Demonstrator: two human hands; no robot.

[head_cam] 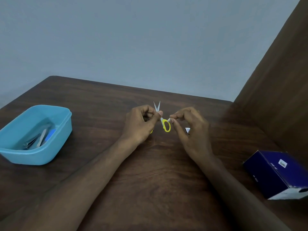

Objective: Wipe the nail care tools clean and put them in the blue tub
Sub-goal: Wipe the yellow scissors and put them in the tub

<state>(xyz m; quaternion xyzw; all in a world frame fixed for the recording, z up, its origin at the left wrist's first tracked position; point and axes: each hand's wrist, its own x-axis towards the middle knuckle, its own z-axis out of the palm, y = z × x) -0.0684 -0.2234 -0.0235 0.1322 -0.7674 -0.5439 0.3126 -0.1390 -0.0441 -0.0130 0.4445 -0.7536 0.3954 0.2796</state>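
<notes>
Scissors (162, 120) with yellow handles are held up between the two hands, above the dark wooden table (150, 180), blades slightly parted and pointing away from the person. The left hand (141, 124) has its fingers curled round the tool near the pivot, thumb pressed against the blades' base. The right hand (190, 129) pinches a small white wipe (168, 120) between thumb and forefinger, touching the top of the visible yellow loop; a white scrap of the same or another wipe shows behind its palm, and I cannot tell which.

The step in hand looks like wiping the handle. To do it well, the left hand should keep its grip steady and clear of the points, while the right draws the wipe around the whole loop, inside and out, then along each blade from pivot toward tip, never toward the fingers.

Well off to the left of the left hand sits the blue tub (63, 124), already holding some metal tools (35, 139). A dark blue box (273, 177) lies to the right of the right forearm.
</notes>
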